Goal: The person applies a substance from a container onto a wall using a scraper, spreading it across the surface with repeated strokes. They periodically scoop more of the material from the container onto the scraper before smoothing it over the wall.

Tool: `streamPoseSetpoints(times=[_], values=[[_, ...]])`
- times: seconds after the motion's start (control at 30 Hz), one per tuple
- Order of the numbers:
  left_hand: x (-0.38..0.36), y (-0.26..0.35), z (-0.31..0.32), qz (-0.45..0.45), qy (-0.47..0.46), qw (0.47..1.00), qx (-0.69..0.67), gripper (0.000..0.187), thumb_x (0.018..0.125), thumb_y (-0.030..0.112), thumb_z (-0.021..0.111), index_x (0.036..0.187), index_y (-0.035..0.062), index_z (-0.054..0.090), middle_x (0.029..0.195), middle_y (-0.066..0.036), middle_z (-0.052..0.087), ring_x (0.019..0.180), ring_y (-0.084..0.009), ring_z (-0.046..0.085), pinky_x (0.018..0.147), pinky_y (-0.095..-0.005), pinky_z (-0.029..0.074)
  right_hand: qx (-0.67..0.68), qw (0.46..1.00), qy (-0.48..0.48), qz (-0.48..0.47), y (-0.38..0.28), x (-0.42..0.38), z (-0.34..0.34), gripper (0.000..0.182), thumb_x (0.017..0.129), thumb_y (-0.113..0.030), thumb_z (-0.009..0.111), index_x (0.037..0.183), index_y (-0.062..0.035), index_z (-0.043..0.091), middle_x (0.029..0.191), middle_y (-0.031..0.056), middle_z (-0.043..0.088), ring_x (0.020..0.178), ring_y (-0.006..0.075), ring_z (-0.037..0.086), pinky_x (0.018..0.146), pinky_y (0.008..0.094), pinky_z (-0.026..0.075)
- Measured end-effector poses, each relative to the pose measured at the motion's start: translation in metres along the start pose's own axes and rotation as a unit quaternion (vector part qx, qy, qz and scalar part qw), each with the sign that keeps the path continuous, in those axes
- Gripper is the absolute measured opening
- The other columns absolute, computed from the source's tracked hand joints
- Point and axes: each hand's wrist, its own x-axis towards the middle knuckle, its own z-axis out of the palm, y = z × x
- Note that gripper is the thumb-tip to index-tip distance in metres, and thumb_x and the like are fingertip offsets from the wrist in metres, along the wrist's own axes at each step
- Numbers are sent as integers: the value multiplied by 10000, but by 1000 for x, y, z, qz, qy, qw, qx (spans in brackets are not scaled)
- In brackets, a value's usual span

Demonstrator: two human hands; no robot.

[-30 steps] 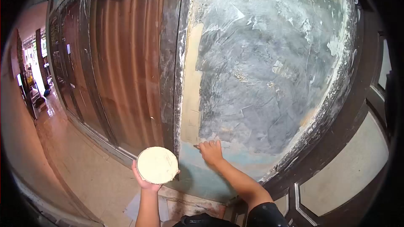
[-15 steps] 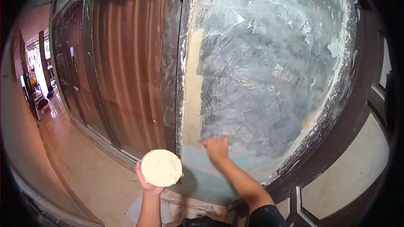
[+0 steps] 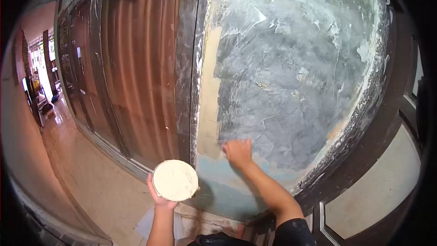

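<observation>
Fingers of my left hand wrap round the side and underside of a round container filled with cream-coloured paste. My right hand is closed at the lower part of the grey patchy wall; what it holds, if anything, is too small and blurred to name. Just left of its fingers runs a tall beige strip on the wall's left edge. Below the hand, the wall shows pale blue-green paint.
Dark-framed panes with a brown curtain behind them stand left of the wall. A dark door with pale panels is at the right. Tiled floor leads to a bright opening at far left. A pale sheet lies below my left hand.
My right hand has moved slightly up and to the right along the wall. The container in my left hand has hardly moved, and the view has shifted a little.
</observation>
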Motion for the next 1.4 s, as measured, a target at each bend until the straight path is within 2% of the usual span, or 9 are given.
streamPoseSetpoints(times=[0.17,0.3,0.37,0.5,0.57,0.83,0.9,1.1,1.4], values=[[-10,4,22,-2,-26,999,-45,778,990,697,371,1444,100,578,1452,-159,608,1285,-432,598,1068,-693,471,94,991,91,31,-3,5,-18,243,981,-354,664,868,-139,651,749,52,606,688,288,577,708,470,344],[2,1,5,-18,47,991,-123,853,951,757,360,1523,135,477,1541,-177,501,1342,-501,522,975,-844,421,112,992,-48,-21,-42,-37,0,233,959,-354,696,888,-136,661,801,43,672,768,244,647,760,455,485],[-2,0,15,-14,-55,998,-10,815,970,735,350,1499,137,513,1508,-174,541,1330,-485,542,1018,-785,443,154,986,-67,21,-41,-35,-8,198,947,-329,711,907,-137,677,813,44,692,788,247,660,741,441,522],[5,-2,15,-10,5,1000,13,815,971,731,352,1465,113,548,1472,-163,577,1312,-429,578,1058,-667,493,265,962,53,34,-16,-9,-55,116,900,-239,750,969,-150,719,816,37,724,805,255,671,630,410,565],[9,-1,24,-31,17,999,-9,816,973,727,355,1456,102,557,1461,-163,588,1308,-408,590,1067,-621,507,241,970,-9,38,-4,3,-92,236,824,-163,805,1055,-137,764,970,14,766,917,251,699,707,409,570],[22,-5,66,-75,-86,993,-18,831,971,741,365,1514,129,511,1537,-190,523,1354,-499,531,1034,-817,402,204,953,27,-223,9,36,-191,274,826,-158,674,1090,-121,738,1203,30,713,1110,301,672,917,454,560],[25,-7,71,-55,-38,998,-21,820,979,719,382,1469,85,555,1481,-179,583,1312,-454,582,1077,-680,469,211,949,24,-233,10,34,-199,304,819,-156,678,1115,-113,730,1207,40,711,1119,310,672,931,452,562],[35,-16,71,-41,-24,999,-5,792,984,700,398,1407,65,609,1404,-174,642,1263,-402,626,1054,-588,518,200,947,5,-251,8,27,-210,291,822,-183,684,1103,-107,699,1204,50,673,1198,320,625,987,494,544],[43,-27,75,-60,-10,998,4,785,984,709,362,1391,84,607,1362,-166,657,1236,-390,638,1046,-580,518,226,943,10,-245,5,19,-201,267,828,-189,681,1082,-112,703,1224,50,674,1213,317,622,966,515,562]])
